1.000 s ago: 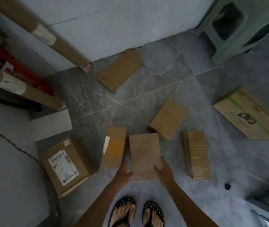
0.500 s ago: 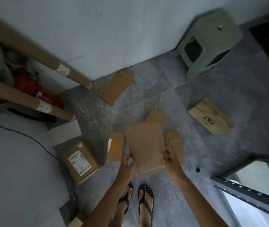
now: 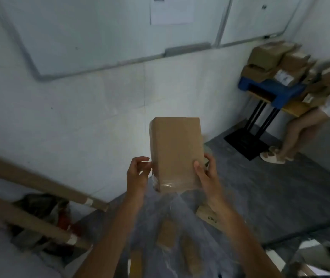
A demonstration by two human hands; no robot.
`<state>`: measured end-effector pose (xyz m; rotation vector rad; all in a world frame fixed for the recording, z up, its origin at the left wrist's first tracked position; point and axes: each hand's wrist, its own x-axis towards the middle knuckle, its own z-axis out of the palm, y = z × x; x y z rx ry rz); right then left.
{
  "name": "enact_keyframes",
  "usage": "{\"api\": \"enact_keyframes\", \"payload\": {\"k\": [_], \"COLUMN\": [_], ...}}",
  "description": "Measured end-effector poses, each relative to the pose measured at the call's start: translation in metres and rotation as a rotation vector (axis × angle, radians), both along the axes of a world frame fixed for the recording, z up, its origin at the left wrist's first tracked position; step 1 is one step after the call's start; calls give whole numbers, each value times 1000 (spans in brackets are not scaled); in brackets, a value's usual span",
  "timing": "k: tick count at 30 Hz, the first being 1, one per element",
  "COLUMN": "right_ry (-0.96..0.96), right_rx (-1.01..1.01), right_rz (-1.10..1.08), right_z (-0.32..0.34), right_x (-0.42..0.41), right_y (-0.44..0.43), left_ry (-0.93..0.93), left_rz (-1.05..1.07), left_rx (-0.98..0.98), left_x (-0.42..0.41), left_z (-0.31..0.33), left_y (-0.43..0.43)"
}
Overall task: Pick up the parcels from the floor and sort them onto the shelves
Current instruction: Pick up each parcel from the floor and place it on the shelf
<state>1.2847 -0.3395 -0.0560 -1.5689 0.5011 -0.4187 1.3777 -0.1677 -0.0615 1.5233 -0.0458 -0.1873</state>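
Your left grip [image 3: 137,174] pinches the left edge of the brown parcel [image 3: 176,151] with curled fingers. Your right grip [image 3: 205,177] holds the right edge, with the thumb flat on the front and the other fingers tucked behind. So both are closed on the same parcel.

You hold the parcel up in the middle of the frame, off the floor [image 3: 270,193] and in front of the pale wall [image 3: 79,121]. It stands tall and nearly straight. Shiny clear tape [image 3: 167,185] runs across its bottom end.

Low in the frame, between your arms, three more parcels [image 3: 166,233] lie on the gray floor, all blurry. A printed box [image 3: 208,217] lies just under your right wrist.

At the lower left, two long cardboard tubes [image 3: 39,182] slant toward the wall, with something red [image 3: 65,219] between them.

A big white board [image 3: 100,27] hangs across the top of the frame.

At the upper right, a pile of boxes [image 3: 270,57] sits on a blue tray [image 3: 274,90], and the tray sits on a surface with black legs [image 3: 260,115]. Another person [image 3: 304,129] stands beside it at the right edge, in pale sandals.
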Motion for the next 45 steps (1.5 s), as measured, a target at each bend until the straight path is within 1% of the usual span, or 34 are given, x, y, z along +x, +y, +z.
{"api": "enact_keyframes", "payload": {"k": [2, 3, 4, 6, 7, 8, 10, 12, 14, 15, 16, 18, 20, 22, 24, 26, 28, 32, 33, 35, 38, 41, 43, 45], "right_ry": [-45, -60, -79, -113, -116, -113, -84, -47, 0, -11, -45, -162, -263, -326, -340, -317, -286, -345, -371, -407, -403, -382, -396, -392], "right_rx": [32, 63, 99, 171, 158, 108, -40, -303, -594, -648, -656, -573, -411, -293, -167, -1, 156, 268, 284, 305, 338, 366, 356, 340], "right_rz": [-33, -47, -49, -5, 12, 15, -11, -65, -175, -216, -226, -171, -123, -207, -335, -408, -380, -210, -158, -77, -33, -2, -13, -70], "right_z": [46, 63, 78, 105, 116, 126, 150, 167, 182, 189, 196, 211, 223, 227, 229, 229, 224, 209, 204, 197, 186, 182, 181, 185], "right_x": [-9, -17, -26, -41, -48, -55, -67, -80, -93, -100, -106, -115, -121, -122, -124, -130, -138, -153, -154, -155, -157, -160, -161, -161], "right_y": [-7, -10, -13, -16, -17, -19, -25, -31, -33, -29, -23, -13, -10, -18, -32, -49, -64, -79, -81, -82, -84, -81, -79, -79], "left_ry": [-36, -21, 18, 122, 156, 169, 166, 134, 72, 20, -46, -213, -375, -480, -544, -557, -595, -757, -739, -609, -429, -291, -240, -196], "left_rz": [-58, -115, -211, -481, -613, -711, -786, -767, -751, -747, -737, -692, -667, -691, -747, -807, -826, -642, -622, -667, -862, -1029, -1058, -1001], "left_rx": [-19, -39, -79, -175, -208, -234, -270, -276, -275, -265, -240, -191, -187, -174, -163, -161, -131, 53, 54, 32, -15, -86, -102, -167], "left_x": [2, -1, -6, -16, -21, -27, -37, -44, -48, -52, -57, -69, -83, -97, -107, -107, -103, -90, -88, -84, -82, -87, -89, -91], "left_z": [52, 76, 98, 133, 145, 155, 172, 187, 200, 206, 213, 222, 229, 235, 239, 245, 248, 240, 238, 234, 230, 225, 223, 222], "left_y": [-6, -9, -12, -16, -17, -19, -26, -37, -52, -59, -66, -81, -95, -107, -115, -117, -114, -110, -109, -108, -105, -102, -103, -108]}}
